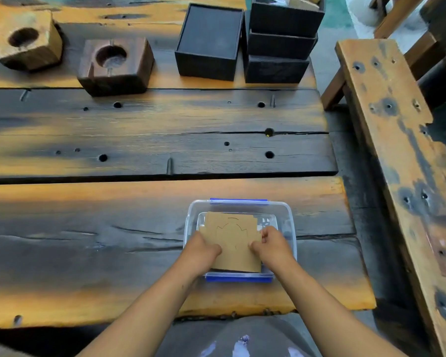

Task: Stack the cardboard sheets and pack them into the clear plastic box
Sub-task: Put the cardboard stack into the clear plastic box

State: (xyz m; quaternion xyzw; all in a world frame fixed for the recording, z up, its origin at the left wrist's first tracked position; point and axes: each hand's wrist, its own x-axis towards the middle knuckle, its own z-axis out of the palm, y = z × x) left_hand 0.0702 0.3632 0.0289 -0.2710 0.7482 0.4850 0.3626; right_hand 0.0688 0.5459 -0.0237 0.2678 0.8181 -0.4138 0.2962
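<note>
Cardboard sheets are gripped at both side edges by the left hand and right hand, held partly inside the clear plastic box on the worktop. Stacking appears done; seating the tilted stack remains.

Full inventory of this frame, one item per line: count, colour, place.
cardboard sheets: a stack, exact count unclear, brown, held over and partly inside the box
clear plastic box: 1, clear with blue clips, near edge of the table, right of centre
table: 1, worn orange and black planks, fills the view
light wooden block: 1, pale brown with a round hollow, far left
dark wooden block: 1, dark brown with a round hollow, right of the light one
black boxes: 1 single, plus a stack of about three to its right, far centre
bench: 1, worn orange wood, right of the table
hands: left hand and right hand, both gripping the cardboard sheets
</note>
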